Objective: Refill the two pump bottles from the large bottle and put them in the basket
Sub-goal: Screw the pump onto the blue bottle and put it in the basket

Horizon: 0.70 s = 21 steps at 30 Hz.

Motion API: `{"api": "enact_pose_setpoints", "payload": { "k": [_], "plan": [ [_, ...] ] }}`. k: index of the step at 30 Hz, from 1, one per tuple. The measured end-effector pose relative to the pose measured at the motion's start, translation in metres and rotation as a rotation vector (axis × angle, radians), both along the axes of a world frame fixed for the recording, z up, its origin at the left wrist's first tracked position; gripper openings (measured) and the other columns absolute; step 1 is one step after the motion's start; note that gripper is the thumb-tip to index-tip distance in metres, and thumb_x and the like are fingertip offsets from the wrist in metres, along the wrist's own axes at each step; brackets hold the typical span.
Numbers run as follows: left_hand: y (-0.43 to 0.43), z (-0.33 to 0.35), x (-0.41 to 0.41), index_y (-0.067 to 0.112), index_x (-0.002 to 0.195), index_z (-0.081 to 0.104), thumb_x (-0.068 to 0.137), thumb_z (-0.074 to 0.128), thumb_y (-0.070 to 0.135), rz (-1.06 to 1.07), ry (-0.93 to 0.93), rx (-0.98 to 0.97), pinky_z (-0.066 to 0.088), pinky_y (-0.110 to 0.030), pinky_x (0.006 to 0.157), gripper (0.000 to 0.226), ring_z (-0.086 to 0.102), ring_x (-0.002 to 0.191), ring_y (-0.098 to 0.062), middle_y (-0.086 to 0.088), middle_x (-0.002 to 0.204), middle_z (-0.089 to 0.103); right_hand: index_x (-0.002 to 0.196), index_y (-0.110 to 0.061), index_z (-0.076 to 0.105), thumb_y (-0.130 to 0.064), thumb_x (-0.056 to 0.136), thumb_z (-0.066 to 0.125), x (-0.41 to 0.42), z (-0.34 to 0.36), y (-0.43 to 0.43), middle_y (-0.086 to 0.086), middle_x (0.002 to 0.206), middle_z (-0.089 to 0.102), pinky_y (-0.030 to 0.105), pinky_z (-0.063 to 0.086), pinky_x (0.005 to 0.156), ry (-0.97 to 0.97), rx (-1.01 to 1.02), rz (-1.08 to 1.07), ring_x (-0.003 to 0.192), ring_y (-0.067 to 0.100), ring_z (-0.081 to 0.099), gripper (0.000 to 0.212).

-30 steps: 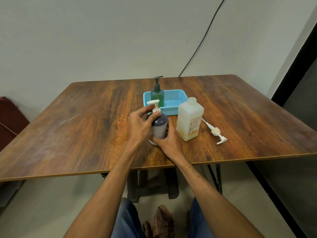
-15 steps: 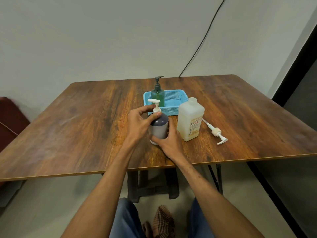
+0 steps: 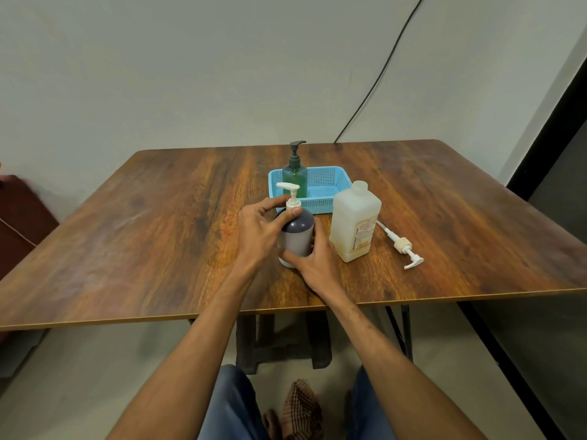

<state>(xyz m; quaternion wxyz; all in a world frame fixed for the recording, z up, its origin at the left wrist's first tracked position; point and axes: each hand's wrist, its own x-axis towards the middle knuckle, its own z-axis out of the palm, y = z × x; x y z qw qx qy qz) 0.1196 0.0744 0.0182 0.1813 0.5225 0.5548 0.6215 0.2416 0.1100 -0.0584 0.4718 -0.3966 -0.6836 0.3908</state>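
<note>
A grey pump bottle [image 3: 298, 236] with a white pump head stands upright on the wooden table [image 3: 158, 236]. My left hand [image 3: 259, 231] wraps its shoulder and pump collar, thumb and fingers pinching the collar. My right hand [image 3: 316, 265] grips the bottle's lower body from the near side. A green pump bottle [image 3: 294, 175] stands inside the blue basket [image 3: 327, 188] behind. The large whitish bottle [image 3: 355, 222], with no cap on, stands just right of the grey one.
A loose white pump with its tube [image 3: 401, 246] lies on the table right of the large bottle. A black cable [image 3: 378, 74] runs down the wall behind. The table's near edge is close to my forearms.
The white pump head has turned slightly and my left fingers have shifted around the collar. Both hands and the bottle stay in the same spot.
</note>
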Motion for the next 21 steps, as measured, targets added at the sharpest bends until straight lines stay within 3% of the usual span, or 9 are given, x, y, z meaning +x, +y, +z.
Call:
{"api": "enact_pose_setpoints", "payload": {
  "k": [3,11,14,19,21],
  "plan": [
    [-0.001,0.0,-0.005,0.0,0.117,0.073,0.084,0.08,0.011,-0.042,-0.032,-0.007,0.058,-0.018,0.08,0.036,0.073,0.1,-0.008,-0.002,0.107,0.075,0.145,-0.036,0.037,-0.044,0.071,0.087,0.0,0.0,0.0,-0.014,0.138,0.055,0.038,0.056,0.096,-0.012,-0.003,0.007,0.122,0.005,0.055,0.089],
    [0.001,-0.005,0.019,0.005,0.112,0.076,0.08,0.086,0.019,0.172,-0.019,0.095,0.06,-0.019,0.077,0.036,0.072,0.092,0.001,0.0,0.105,0.076,0.143,-0.037,0.039,-0.037,0.069,0.09,0.0,-0.001,0.0,-0.01,0.138,0.057,0.04,0.055,0.099,-0.026,-0.024,0.013,0.124,0.007,0.056,0.089],
    [0.002,-0.001,0.008,0.004,0.113,0.075,0.083,0.082,0.015,0.072,0.067,0.049,0.056,-0.013,0.076,0.032,0.07,0.091,0.009,0.002,0.106,0.074,0.144,-0.036,0.039,-0.042,0.071,0.088,0.001,0.0,0.0,-0.012,0.137,0.057,0.038,0.056,0.096,-0.019,-0.022,0.01,0.122,0.006,0.057,0.088],
    [0.01,0.006,-0.016,0.004,0.107,0.076,0.083,0.082,0.017,-0.141,0.071,-0.062,0.059,-0.037,0.091,0.028,0.072,0.101,-0.012,-0.002,0.106,0.077,0.144,-0.038,0.037,-0.038,0.072,0.087,0.0,0.001,0.0,-0.014,0.137,0.055,0.036,0.055,0.098,-0.017,-0.054,0.033,0.122,0.004,0.055,0.087],
    [0.009,0.004,-0.019,0.009,0.112,0.072,0.084,0.081,0.016,-0.198,0.085,-0.077,0.057,-0.035,0.096,0.031,0.07,0.107,-0.011,0.001,0.111,0.075,0.144,-0.039,0.037,-0.038,0.072,0.087,0.0,0.002,0.001,-0.015,0.137,0.055,0.037,0.054,0.1,-0.016,-0.073,0.048,0.122,0.004,0.055,0.088]
  ]
}}
